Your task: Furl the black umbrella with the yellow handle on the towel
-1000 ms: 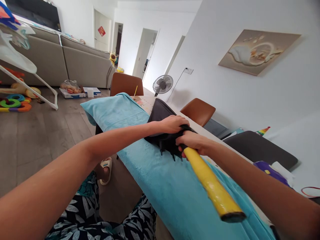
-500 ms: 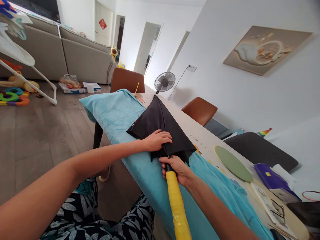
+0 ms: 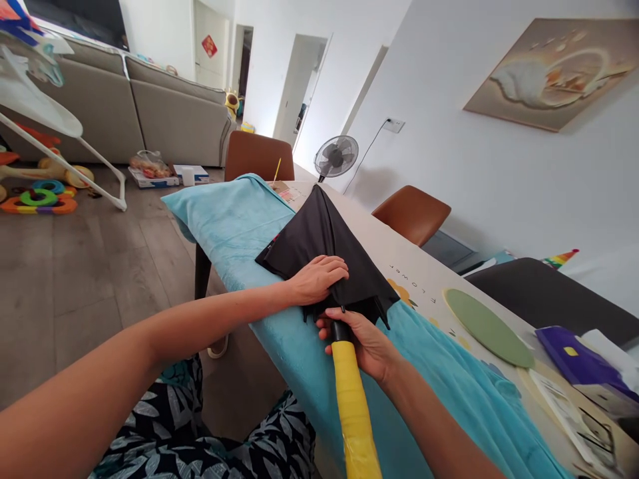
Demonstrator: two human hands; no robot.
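Observation:
A black umbrella (image 3: 319, 243) lies along the table on a turquoise towel (image 3: 234, 223), its canopy loosely folded and pointing away from me. Its yellow handle (image 3: 352, 406) reaches back toward me. My right hand (image 3: 362, 339) is wrapped round the top of that handle, just below the canopy's rim. My left hand (image 3: 317, 279) rests on the black fabric, fingers curled and pressing it down near the rim.
The table (image 3: 419, 279) also carries a green round mat (image 3: 486, 326), a purple box (image 3: 584, 356) and papers at the right. Two brown chairs (image 3: 412, 213) stand beyond it, with a fan (image 3: 336, 156), a grey sofa (image 3: 164, 116) and floor toys (image 3: 37, 199) farther off.
The umbrella was swung from across my front to lie pointing away along the table. My left hand slid onto the canopy fabric; my right hand stayed on the handle.

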